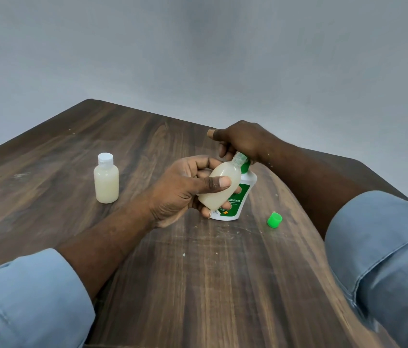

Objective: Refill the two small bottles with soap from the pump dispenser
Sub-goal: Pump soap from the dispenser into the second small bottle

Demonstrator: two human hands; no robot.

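Observation:
My left hand (185,187) grips a small uncapped bottle (219,188) of cream-coloured soap, tilted so its open neck points up to the right under the pump's green nozzle. The white and green pump dispenser (244,194) stands on the table just behind that bottle. My right hand (240,140) sits on top of the dispenser's pump head, fingers curled over it. A second small bottle (106,182), filled with the same soap and closed with a white cap, stands upright to the left, apart from both hands.
A loose green cap (274,219) lies on the dark wooden table (198,285) to the right of the dispenser. The table's far edges meet a plain grey wall. Small white specks dot the tabletop.

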